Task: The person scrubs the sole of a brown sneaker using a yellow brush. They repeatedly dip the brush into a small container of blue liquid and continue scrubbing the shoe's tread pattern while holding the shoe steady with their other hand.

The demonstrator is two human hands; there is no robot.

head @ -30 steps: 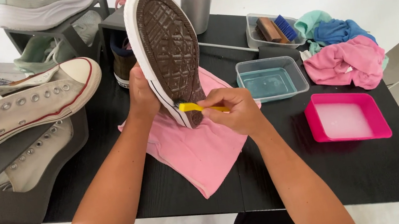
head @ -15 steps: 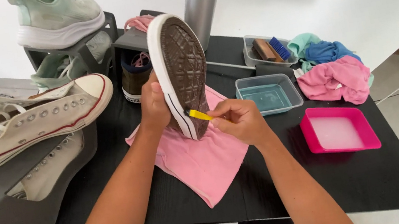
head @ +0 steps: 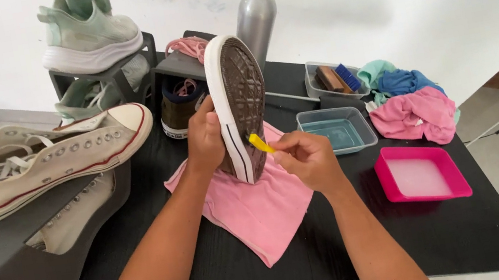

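Observation:
My left hand (head: 204, 139) grips a brown sneaker (head: 238, 98) by its side and holds it on end, heel down on a pink cloth (head: 254, 207), with the brown tread facing my right. My right hand (head: 307, 159) pinches a small yellow tool (head: 260, 143), whose tip touches the lower part of the sole near the white rim. What kind of tool it is I cannot tell; most of it is hidden in my fingers.
A clear tub of water (head: 337, 130) and a pink tray of milky liquid (head: 422, 173) stand to the right on the black table (head: 415, 240). Behind are rags (head: 414, 107), a tub with brushes (head: 334, 78), a metal bottle (head: 256, 18), and shoe racks with cream sneakers (head: 37, 165) at left.
The camera has tilted down and back, so the scene sits lower. My hands keep the same grip; the yellow tool stays at the lower sole.

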